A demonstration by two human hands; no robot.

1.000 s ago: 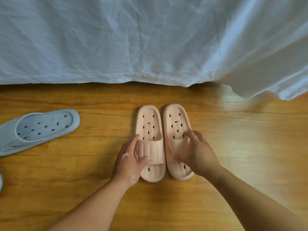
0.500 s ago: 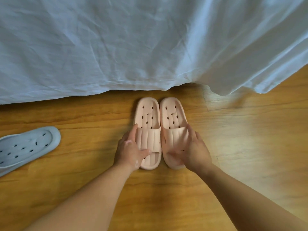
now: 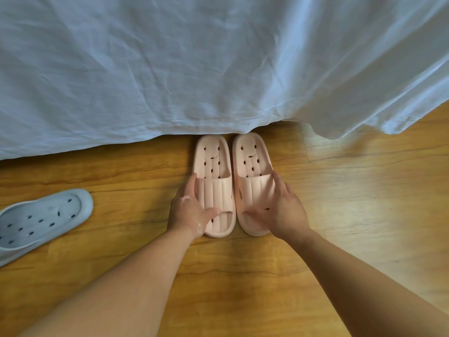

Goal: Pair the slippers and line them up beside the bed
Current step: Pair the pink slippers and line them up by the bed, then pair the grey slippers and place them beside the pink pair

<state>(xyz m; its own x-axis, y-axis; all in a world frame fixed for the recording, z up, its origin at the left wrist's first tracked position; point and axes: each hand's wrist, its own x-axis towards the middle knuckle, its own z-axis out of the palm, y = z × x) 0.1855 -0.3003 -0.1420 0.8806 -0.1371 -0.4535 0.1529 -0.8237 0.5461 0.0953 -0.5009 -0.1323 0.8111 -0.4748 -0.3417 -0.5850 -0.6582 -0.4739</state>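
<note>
Pink pair at the bed's edge, blue slipper [image 3: 41,220] off left.
Left hand [image 3: 188,211] and right hand [image 3: 279,210] each grip one pink slipper [image 3: 213,181]; left hand nearer the blue one, angled across the floor [image 3: 243,276].

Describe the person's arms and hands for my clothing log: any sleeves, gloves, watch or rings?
Both forearms are bare as far up as the head view shows, with no sleeve edge in view. The left hand and right hand wear no gloves. No watch, bracelet or ring shows on either wrist or on the visible fingers. Pale patches mark the back of the left hand; what they are I cannot tell.
</note>
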